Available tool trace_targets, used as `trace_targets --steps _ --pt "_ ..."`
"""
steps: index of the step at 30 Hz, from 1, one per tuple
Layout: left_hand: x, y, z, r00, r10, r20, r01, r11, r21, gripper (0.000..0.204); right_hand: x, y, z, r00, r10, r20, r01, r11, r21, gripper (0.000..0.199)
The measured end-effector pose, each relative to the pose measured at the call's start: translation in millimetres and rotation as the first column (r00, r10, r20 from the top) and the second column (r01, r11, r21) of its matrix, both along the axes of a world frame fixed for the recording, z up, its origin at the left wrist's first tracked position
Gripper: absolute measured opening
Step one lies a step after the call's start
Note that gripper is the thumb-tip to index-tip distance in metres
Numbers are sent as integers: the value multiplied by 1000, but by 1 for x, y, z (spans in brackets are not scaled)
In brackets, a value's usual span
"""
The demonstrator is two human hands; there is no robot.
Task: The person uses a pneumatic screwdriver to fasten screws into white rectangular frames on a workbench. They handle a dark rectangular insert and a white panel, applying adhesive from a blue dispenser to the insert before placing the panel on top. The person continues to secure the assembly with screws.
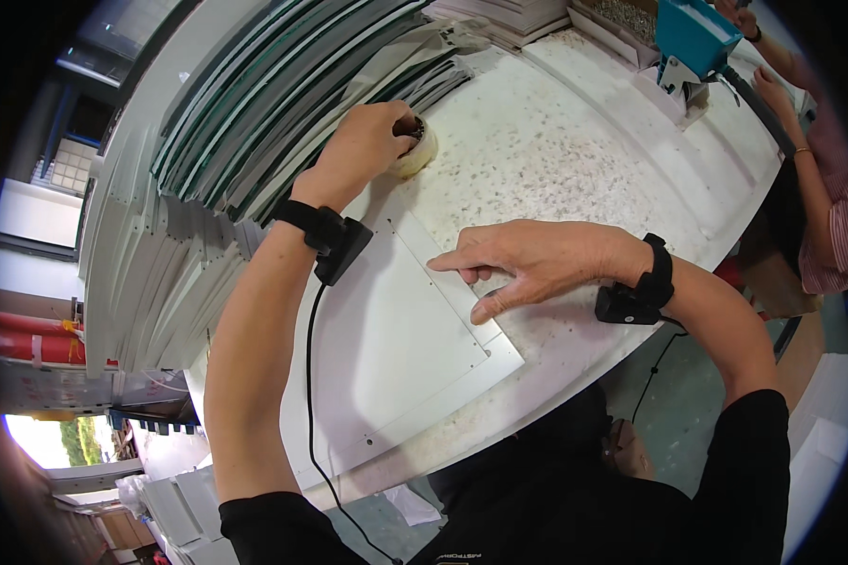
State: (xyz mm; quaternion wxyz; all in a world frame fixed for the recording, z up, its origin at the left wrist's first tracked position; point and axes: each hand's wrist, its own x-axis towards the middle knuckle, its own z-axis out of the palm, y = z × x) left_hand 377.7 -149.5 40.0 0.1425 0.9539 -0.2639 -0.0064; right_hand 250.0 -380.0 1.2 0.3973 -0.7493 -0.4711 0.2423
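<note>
My left hand (366,141) reaches into a small pale cup (418,162) that holds small dark pieces. Its fingers are curled together inside the rim, and the tips are hidden. A flat white panel (367,367) with small holes along its edges lies on the white table (575,132), under my left forearm. At the panel's right edge, my right hand (537,262) rests with the index finger stretched out to a spot near a small hole. The thumb stands apart on the edge strip, the other fingers are bent, and I see nothing in this hand.
Stacked thin panels (273,104) in white, grey and green rise at the left. Small bits (556,179) lie scattered over the table. At the far right stand a teal device (695,38) and a box of small metal parts (622,24); another person's arm (806,160) is beside them.
</note>
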Motion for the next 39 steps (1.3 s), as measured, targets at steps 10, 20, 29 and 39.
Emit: trace_targets --steps 10,20,29,39 --pt "-2 2 -4 995 -34 89 35 999 -12 22 -2 -2 -8 1000 -11 -6 12 996 84 56" --pt "-14 5 4 992 45 117 -38 997 -62 20 -4 -1 -8 998 -39 -52 44 993 111 51" --pt "-144 69 34 988 139 73 -136 990 -48 17 -12 1 -2 974 -154 -164 167 984 67 44" --pt "-271 127 -2 923 359 138 -363 932 7 17 -25 11 3 962 -232 -141 236 972 14 41"
